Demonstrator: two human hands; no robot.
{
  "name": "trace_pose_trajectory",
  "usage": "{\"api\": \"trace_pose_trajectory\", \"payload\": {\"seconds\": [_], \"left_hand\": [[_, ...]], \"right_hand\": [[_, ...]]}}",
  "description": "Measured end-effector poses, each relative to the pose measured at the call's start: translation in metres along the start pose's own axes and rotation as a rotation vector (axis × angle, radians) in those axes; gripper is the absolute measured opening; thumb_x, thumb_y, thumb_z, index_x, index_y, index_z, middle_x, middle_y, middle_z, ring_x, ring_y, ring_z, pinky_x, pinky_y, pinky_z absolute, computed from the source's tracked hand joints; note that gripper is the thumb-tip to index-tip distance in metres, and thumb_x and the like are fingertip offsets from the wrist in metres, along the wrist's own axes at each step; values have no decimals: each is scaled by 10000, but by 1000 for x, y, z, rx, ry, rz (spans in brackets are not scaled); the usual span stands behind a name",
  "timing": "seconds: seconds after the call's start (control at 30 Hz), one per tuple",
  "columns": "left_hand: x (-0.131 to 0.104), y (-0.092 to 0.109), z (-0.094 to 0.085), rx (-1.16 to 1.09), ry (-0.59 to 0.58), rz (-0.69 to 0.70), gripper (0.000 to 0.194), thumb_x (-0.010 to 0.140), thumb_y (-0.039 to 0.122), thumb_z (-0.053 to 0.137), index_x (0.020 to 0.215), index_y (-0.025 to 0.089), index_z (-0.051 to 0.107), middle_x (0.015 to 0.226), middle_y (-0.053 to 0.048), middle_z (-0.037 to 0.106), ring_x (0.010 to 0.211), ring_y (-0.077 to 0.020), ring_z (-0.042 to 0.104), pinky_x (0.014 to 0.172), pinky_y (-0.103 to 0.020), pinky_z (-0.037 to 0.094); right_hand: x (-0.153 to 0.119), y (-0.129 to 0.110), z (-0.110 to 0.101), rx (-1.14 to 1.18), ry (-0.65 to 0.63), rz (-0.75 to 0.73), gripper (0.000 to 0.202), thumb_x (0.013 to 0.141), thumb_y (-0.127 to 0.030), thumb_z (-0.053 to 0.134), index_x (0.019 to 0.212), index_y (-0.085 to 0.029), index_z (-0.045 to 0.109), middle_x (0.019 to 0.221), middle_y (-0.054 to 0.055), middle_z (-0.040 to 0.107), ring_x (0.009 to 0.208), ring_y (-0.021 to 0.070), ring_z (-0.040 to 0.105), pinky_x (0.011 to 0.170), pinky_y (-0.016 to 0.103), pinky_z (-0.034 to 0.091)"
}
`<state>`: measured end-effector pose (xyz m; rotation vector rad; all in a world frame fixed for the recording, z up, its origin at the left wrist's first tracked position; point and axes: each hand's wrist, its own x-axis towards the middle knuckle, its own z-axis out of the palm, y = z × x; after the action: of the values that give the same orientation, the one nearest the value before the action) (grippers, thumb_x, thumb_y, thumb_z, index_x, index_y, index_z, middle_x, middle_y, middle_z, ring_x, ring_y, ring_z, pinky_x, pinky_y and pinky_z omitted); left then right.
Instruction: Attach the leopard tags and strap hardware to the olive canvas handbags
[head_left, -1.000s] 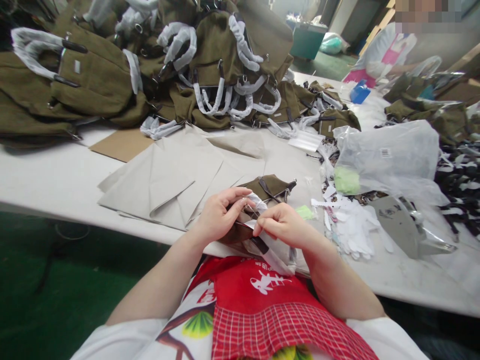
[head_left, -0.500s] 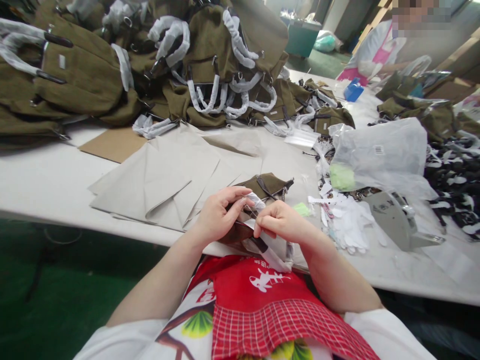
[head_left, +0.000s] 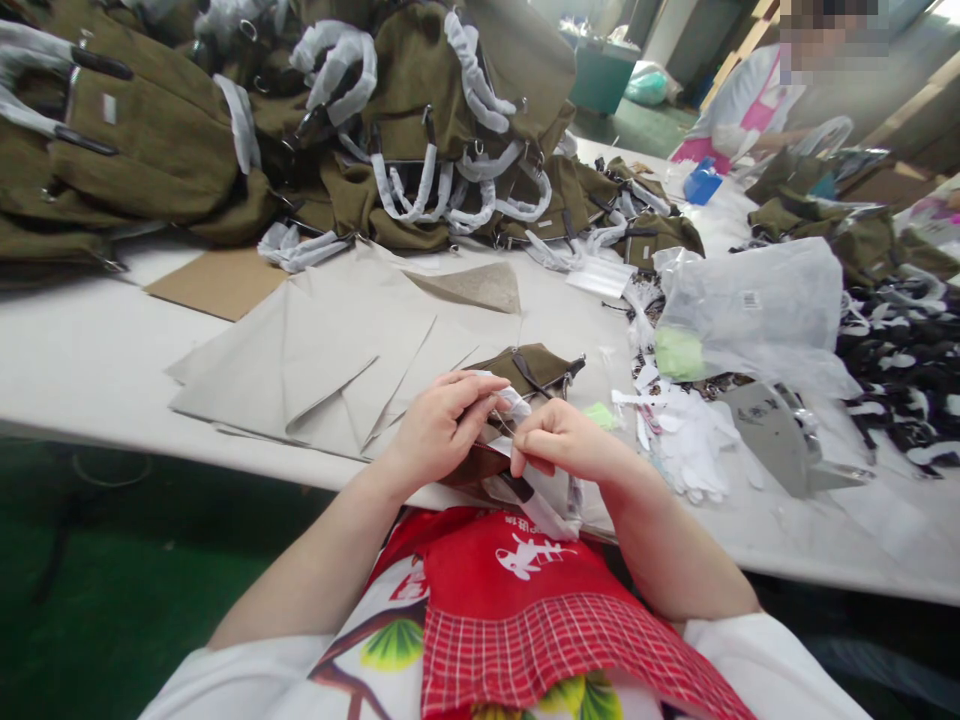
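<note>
A small olive-green pouch [head_left: 534, 370] with dark straps and metal rings lies at the table's near edge, partly on my lap. My left hand [head_left: 435, 430] grips its near end, fingers curled over the fabric. My right hand [head_left: 562, 445] pinches a strip of white wrapping paper [head_left: 514, 402] at a strap or ring of the pouch, right beside my left fingers. The exact spot under my fingers is hidden. A dark strap end [head_left: 521, 490] hangs below my hands.
Sheets of beige paper [head_left: 315, 360] lie left of the pouch. A heap of olive bags [head_left: 315, 130] with white-wrapped straps fills the far left. A clear plastic bag [head_left: 757, 310], white paper scraps [head_left: 690, 440] and dark straps [head_left: 900, 370] lie right. Another person [head_left: 757, 100] sits far right.
My hands stay on the pouch, with small finger movements at the white wrapping. The view has shifted slightly to the right.
</note>
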<state>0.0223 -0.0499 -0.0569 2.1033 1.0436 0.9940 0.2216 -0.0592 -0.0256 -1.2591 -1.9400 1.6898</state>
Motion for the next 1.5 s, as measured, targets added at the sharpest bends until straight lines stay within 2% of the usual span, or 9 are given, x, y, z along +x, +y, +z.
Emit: {"api": "trace_pose_trajectory", "payload": {"seconds": [0.3,0.5,0.63,0.87,0.97,1.07,1.23,1.37,1.5], "left_hand": [[1,1,0,30,9,26,253,951,242,480,1148,197,633,960,-28,756,1033,-191,635,994,-349,457],[1,-3,1,61,6,70,250,948,218,491,1156,202,628,1004,-25,755,1017,-172,653,1046,-351,418],[1,-2,1,78,3,94,237,944,212,495,1137,202,632,996,-27,756,1001,-167,662,1040,-347,424],[-3,0,0,105,-43,146,302,904,155,509,1190,202,594,1042,-21,739,996,-152,668,1102,-371,393],[-5,2,-2,131,-35,149,311,902,160,498,1199,190,588,1086,-35,728,1060,-163,654,1102,-369,413],[-8,6,-7,266,-15,141,306,914,199,495,1202,181,597,1086,-51,730,1113,-193,639,1043,-352,471],[-10,8,-18,535,21,207,254,935,313,503,1084,192,670,1019,-63,750,919,-229,710,856,-350,553],[-3,-4,-24,500,-3,183,286,933,425,500,1037,239,690,917,-13,769,726,-188,726,655,-265,555],[1,-12,-27,386,13,103,312,887,534,529,983,298,709,833,46,769,640,-148,713,609,-207,549]], "right_hand": [[0,3,-1,42,17,-11,290,725,-173,456,610,-120,718,420,-23,505,406,78,424,435,203,322],[2,6,2,83,135,-30,290,714,-203,456,587,-122,704,394,-35,477,388,70,405,422,202,301],[1,7,2,38,171,-1,292,704,-191,445,567,-129,696,390,-36,467,384,74,403,416,203,307],[4,0,2,-76,67,-76,278,717,-124,442,559,-134,671,459,-26,532,421,73,428,460,198,332],[8,0,4,-154,133,-50,304,782,-148,435,572,-137,655,501,-20,565,450,78,452,503,205,343],[11,0,8,-317,226,-56,329,852,-191,431,597,-151,635,545,-14,584,522,95,501,559,217,343],[11,-7,12,-589,306,-118,290,902,-255,454,703,-164,644,681,14,649,593,112,498,577,239,300],[11,-6,12,-677,351,-110,289,901,-277,461,696,-177,639,663,10,638,574,118,465,545,255,255],[10,0,14,-654,364,-125,313,906,-315,475,670,-183,633,625,1,616,564,120,479,526,258,252]]}}
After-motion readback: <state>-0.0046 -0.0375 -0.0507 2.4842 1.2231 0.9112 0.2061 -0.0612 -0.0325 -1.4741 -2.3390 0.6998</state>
